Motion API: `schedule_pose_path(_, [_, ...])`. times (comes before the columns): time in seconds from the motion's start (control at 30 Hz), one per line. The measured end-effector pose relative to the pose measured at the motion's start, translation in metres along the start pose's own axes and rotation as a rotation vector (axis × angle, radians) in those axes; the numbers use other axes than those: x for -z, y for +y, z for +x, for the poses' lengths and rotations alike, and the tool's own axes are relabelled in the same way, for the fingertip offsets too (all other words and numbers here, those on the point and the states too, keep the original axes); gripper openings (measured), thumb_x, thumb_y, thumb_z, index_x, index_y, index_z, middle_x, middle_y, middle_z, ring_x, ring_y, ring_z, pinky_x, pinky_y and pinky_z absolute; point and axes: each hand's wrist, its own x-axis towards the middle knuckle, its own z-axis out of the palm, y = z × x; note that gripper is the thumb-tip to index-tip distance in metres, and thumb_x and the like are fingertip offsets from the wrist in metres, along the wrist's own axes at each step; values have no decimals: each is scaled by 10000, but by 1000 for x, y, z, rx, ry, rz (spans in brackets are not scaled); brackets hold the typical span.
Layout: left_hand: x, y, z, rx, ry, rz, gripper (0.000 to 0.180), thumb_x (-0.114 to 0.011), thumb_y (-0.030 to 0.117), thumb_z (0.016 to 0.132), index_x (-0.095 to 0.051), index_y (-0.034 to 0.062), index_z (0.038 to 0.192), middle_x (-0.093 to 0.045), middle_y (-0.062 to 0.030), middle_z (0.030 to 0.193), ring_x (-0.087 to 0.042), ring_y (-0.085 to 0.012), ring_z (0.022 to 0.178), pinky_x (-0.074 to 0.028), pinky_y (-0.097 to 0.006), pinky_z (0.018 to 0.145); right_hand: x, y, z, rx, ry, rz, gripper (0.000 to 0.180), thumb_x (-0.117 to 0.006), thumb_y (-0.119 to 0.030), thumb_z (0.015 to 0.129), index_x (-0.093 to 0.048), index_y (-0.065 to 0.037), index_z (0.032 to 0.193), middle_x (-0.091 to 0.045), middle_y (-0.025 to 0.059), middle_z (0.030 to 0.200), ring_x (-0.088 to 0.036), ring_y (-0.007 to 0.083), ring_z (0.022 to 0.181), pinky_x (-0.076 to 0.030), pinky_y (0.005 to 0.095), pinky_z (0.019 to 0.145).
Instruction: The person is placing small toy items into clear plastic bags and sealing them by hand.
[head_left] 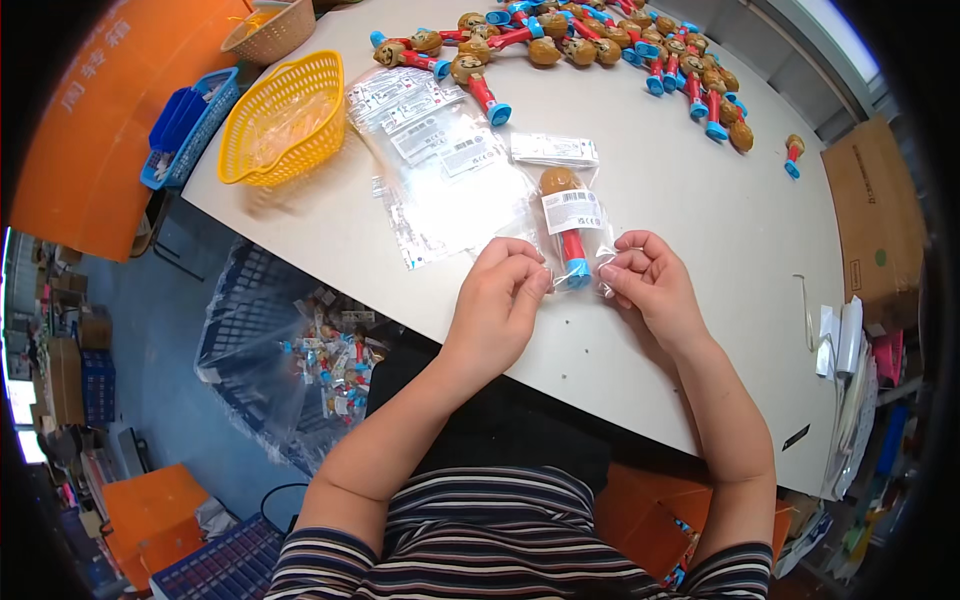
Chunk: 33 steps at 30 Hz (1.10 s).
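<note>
From the head camera, the left hand (500, 305) and right hand (652, 287) each have thumb and fingers pinched on a near corner of a clear bag (604, 238) at the table's (640, 385) near side; in it lies a brown-headed toy (573, 245) with red handle and blue base. Flat clear packets (440, 150) and a yellow basket (292, 163) lie to the far left, similar toys (543, 50) along the far side.
</note>
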Motion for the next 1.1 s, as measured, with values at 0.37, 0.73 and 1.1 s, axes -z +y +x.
schedule_pose_path(0.37, [1,11,2,-101,1,206,202,-752,105,825,-712,24,1006,-682,-74,831,-633,-184,844,-493,-303,788,0,0,-1,9,6,-46,251,-660,-10,900,-504,-51,1092,-653,20,864,-602,62,736,-479,187,632])
schedule_pose_path(0.73, [-1,1,7,64,44,80,114,-689,103,896,-707,-4,932,-684,-67,873,-638,-133,825,-517,-266,726,6,8,2,38,-56,-25,221,-648,-18,913,-509,-34,1084,-648,55,914,-622,82,764,-508,199,666])
schedule_pose_path(1.1, [-10,18,22,501,-64,-681,165,-698,78,898,-635,-10,1022,-685,-73,917,-655,-115,800,-553,-227,724,20,6,2,125,-128,108,247,-659,-24,898,-499,-78,1078,-619,41,990,-604,96,914,-511,254,804])
